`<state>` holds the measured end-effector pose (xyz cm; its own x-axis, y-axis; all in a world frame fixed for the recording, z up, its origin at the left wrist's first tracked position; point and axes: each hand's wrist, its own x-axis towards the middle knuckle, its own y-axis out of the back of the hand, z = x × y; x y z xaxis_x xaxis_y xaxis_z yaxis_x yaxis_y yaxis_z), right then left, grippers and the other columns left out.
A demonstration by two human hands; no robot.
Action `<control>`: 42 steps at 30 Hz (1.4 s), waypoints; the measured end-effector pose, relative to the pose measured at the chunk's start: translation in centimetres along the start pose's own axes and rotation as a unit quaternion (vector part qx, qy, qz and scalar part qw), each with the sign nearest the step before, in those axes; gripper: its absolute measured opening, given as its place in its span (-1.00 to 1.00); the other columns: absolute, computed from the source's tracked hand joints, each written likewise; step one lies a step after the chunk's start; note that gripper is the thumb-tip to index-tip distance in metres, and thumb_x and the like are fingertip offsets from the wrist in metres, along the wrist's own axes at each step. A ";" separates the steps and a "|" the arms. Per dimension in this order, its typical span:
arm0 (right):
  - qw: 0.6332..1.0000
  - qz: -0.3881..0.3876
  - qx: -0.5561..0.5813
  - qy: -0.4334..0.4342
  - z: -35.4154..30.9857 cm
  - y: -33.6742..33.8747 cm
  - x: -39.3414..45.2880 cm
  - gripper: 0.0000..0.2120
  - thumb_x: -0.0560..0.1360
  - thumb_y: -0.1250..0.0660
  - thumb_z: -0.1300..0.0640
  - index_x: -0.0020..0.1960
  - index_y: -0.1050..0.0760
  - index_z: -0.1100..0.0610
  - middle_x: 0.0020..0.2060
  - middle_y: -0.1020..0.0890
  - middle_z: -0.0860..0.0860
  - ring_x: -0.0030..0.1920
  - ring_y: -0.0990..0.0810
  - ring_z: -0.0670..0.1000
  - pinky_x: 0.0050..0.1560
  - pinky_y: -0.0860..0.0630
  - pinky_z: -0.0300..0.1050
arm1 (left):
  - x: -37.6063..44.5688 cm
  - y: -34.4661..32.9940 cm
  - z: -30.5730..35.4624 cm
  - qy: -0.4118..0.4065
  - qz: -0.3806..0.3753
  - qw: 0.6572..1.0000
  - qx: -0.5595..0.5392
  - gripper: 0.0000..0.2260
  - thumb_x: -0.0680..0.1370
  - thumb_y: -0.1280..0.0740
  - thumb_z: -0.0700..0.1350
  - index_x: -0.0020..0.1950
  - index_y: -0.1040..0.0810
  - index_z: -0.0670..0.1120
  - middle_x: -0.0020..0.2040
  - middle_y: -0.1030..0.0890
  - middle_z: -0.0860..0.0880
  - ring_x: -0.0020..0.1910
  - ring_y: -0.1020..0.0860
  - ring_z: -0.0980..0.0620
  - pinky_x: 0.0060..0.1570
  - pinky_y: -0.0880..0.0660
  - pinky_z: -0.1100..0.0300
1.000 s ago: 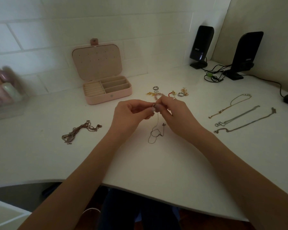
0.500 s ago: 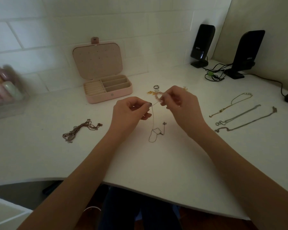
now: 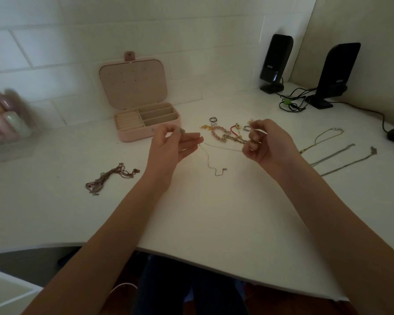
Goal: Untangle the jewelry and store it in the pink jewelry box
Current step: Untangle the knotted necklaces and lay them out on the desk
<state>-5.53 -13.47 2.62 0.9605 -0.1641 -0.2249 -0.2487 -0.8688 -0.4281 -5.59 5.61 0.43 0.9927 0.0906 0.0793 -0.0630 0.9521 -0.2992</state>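
A thin silver chain stretches between my two hands above the white desk, with a loop and its pendant hanging down onto the desk. My left hand pinches one end between thumb and forefinger. My right hand pinches the other end with its fingers curled. The pink jewelry box stands open behind my left hand, lid up, compartments showing. A tangle of bracelets and rings lies between my hands, farther back.
A knotted bundle of chains lies at the left. Three straightened necklaces lie at the right. Two black speakers with cables stand at the back right. A clear box of bottles sits at the far left.
My hands have moved apart, left hand leftward and right hand rightward, drawing the thin chain out between them. The hanging loop has opened out on the desk.
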 end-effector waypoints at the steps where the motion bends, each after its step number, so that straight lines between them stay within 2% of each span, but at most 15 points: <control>1: 0.998 0.011 -0.064 0.009 0.0 0.1 0.0 -0.89 0.53 -0.15 0.23 -0.12 -0.43 0.19 -0.48 -0.33 0.01 -0.54 -0.25 -0.05 -0.50 -0.40 -0.26 | 0.1 0.1 0.1 -0.003 0.008 1.000 -0.020 -0.84 0.66 -0.07 -0.22 -0.09 -0.36 -0.13 -0.25 -0.67 -0.09 -0.16 -0.67 -0.07 -0.07 -0.60 0.09; 5: 0.964 0.018 -0.256 0.065 0.0 0.0 -0.2 -0.86 0.50 -0.21 0.22 -0.16 -0.53 0.17 -0.46 -0.40 0.02 -0.55 -0.32 -0.06 -0.44 -0.48 -0.20 | 0.8 0.8 0.6 -0.021 0.041 0.997 -0.064 -0.83 0.65 -0.09 -0.25 -0.12 -0.37 -0.13 -0.34 -0.58 -0.04 -0.35 -0.58 0.04 -0.16 -0.58 0.13; 8: 0.951 -0.026 -0.298 0.082 0.1 -0.2 -0.7 -0.83 0.52 -0.22 0.23 -0.15 -0.57 0.22 -0.39 -0.51 0.06 -0.50 -0.50 -0.01 -0.30 -0.62 -0.08 | 1.1 1.2 1.5 -0.047 0.040 0.996 -0.056 -0.83 0.64 -0.11 -0.28 -0.13 -0.38 -0.13 -0.33 -0.56 -0.04 -0.35 -0.56 0.05 -0.16 -0.57 0.16; 11: 0.933 -0.070 -0.342 0.082 0.3 -0.5 -1.1 -0.84 0.53 -0.25 0.21 -0.15 -0.58 0.21 -0.32 -0.61 0.07 -0.38 -0.65 0.03 -0.15 -0.64 -0.06 | 1.2 1.2 2.7 -0.093 0.025 0.995 -0.008 -0.89 0.64 -0.11 -0.29 -0.04 -0.40 -0.20 -0.26 -0.57 -0.07 -0.32 -0.57 0.06 -0.12 -0.56 0.18; 13: 0.923 -0.100 -0.363 0.076 0.5 -0.6 -1.1 -0.86 0.53 -0.28 0.20 -0.13 -0.59 0.20 -0.25 -0.66 0.07 -0.27 -0.70 0.02 -0.09 -0.63 -0.08 | 1.2 0.9 3.5 -0.113 0.012 0.993 0.012 -0.87 0.64 -0.10 -0.29 -0.07 -0.39 -0.18 -0.19 -0.56 -0.12 -0.30 -0.57 0.06 -0.05 -0.57 0.12; 15: 0.913 -0.127 -0.380 0.076 0.8 -0.5 -0.9 -0.88 0.53 -0.30 0.19 -0.10 -0.61 0.16 -0.16 -0.69 0.04 -0.15 -0.70 -0.03 -0.01 -0.60 -0.12 | 1.2 0.6 4.3 -0.124 -0.002 0.992 0.018 -0.83 0.64 -0.11 -0.29 -0.11 -0.39 -0.14 -0.19 -0.55 -0.13 -0.26 -0.58 0.02 0.06 -0.56 -0.01; 17: 0.899 -0.142 -0.399 0.110 1.0 -0.5 -0.8 -0.89 0.51 -0.33 0.21 -0.04 -0.63 0.08 -0.08 -0.69 -0.07 -0.05 -0.66 -0.14 0.09 -0.56 -0.17 | 1.0 0.2 5.0 -0.132 -0.019 0.991 0.019 -0.82 0.63 -0.12 -0.29 -0.13 -0.40 -0.13 -0.24 -0.56 -0.10 -0.22 -0.59 -0.01 0.09 -0.55 -0.04; 19: 0.890 -0.161 -0.397 0.153 0.9 -0.8 -0.8 -0.80 0.49 -0.37 0.20 0.08 -0.61 0.01 0.02 -0.65 -0.16 0.05 -0.61 -0.22 0.19 -0.50 -0.23 | 0.6 -0.4 5.6 -0.139 -0.033 0.989 0.025 -0.82 0.63 -0.12 -0.30 -0.13 -0.41 -0.13 -0.28 -0.57 -0.06 -0.24 -0.60 0.00 0.02 -0.57 0.04; 22: 0.894 -0.227 -0.345 0.175 1.3 -2.1 -1.6 -0.68 0.46 -0.43 0.11 0.21 -0.54 0.00 0.12 -0.63 -0.13 0.15 -0.57 -0.20 0.23 -0.46 -0.22 | -0.1 -1.3 6.1 -0.136 -0.063 0.988 0.025 -0.81 0.62 -0.12 -0.31 -0.15 -0.42 -0.13 -0.33 -0.60 0.01 -0.25 -0.62 0.04 -0.08 -0.56 0.17; 24: 0.895 -0.245 -0.325 0.182 1.8 -3.3 -2.1 -0.69 0.46 -0.43 0.11 0.19 -0.55 0.05 0.08 -0.65 -0.10 0.11 -0.60 -0.18 0.18 -0.49 -0.25 | -0.7 -1.9 6.2 -0.128 -0.091 0.987 0.035 -0.81 0.62 -0.12 -0.30 -0.15 -0.42 -0.13 -0.32 -0.62 0.02 -0.22 -0.64 0.02 -0.07 -0.57 0.17; 27: 0.892 -0.232 -0.319 0.221 2.5 -4.4 -2.6 -0.85 0.52 -0.35 0.20 0.05 -0.60 0.21 -0.04 -0.69 0.03 -0.03 -0.67 -0.11 0.02 -0.54 -0.32 | -1.4 -2.6 6.1 -0.136 -0.125 0.981 0.054 -0.82 0.63 -0.11 -0.29 -0.12 -0.41 -0.12 -0.24 -0.66 0.00 -0.12 -0.66 -0.03 -0.03 -0.56 0.18; 30: 0.905 -0.246 -0.268 0.219 2.4 -3.8 -2.7 -0.78 0.60 -0.17 0.28 -0.01 -0.55 0.38 -0.13 -0.66 0.21 -0.15 -0.68 -0.03 -0.09 -0.54 -0.32 | -1.5 -2.6 6.4 -0.153 -0.116 0.979 0.064 -0.82 0.64 -0.09 -0.28 -0.11 -0.38 -0.11 -0.12 -0.69 -0.04 0.00 -0.65 -0.02 0.07 -0.54 0.18; 33: 0.895 -0.255 -0.300 0.212 1.7 -2.5 -2.5 -0.69 0.65 -0.05 0.25 0.07 -0.55 0.36 -0.12 -0.66 0.21 -0.14 -0.67 -0.04 -0.04 -0.55 -0.31 | -1.3 -2.4 6.6 -0.171 -0.091 0.977 0.091 -0.83 0.64 -0.10 -0.27 -0.11 -0.38 -0.10 -0.04 -0.67 -0.08 0.04 -0.64 0.02 0.10 -0.53 0.19; 37: 0.872 -0.246 -0.357 0.226 0.9 -1.1 -2.2 -0.72 0.64 -0.08 0.23 0.02 -0.58 0.21 -0.19 -0.68 0.11 -0.15 -0.68 0.01 0.04 -0.58 -0.21 | -1.3 -2.5 6.3 -0.188 -0.081 0.972 0.115 -0.83 0.63 -0.11 -0.27 -0.12 -0.37 -0.09 -0.04 -0.67 -0.08 0.01 -0.65 0.03 0.06 -0.54 0.21; 42: 0.862 -0.276 -0.380 0.190 0.4 0.3 -2.3 -0.74 0.63 -0.06 0.33 0.12 -0.53 0.29 -0.28 -0.61 0.14 -0.32 -0.63 -0.09 -0.12 -0.56 -0.29 | -1.2 -3.0 5.8 -0.186 -0.034 0.978 0.091 -0.86 0.64 -0.12 -0.25 -0.09 -0.37 -0.10 -0.15 -0.68 -0.05 -0.09 -0.67 -0.01 -0.07 -0.56 0.20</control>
<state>-7.91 -13.18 2.66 0.9133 0.3575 0.1951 0.2750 -0.8947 0.3520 -7.19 4.36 6.73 0.8918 0.0927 0.4428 -0.0489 0.9928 -0.1094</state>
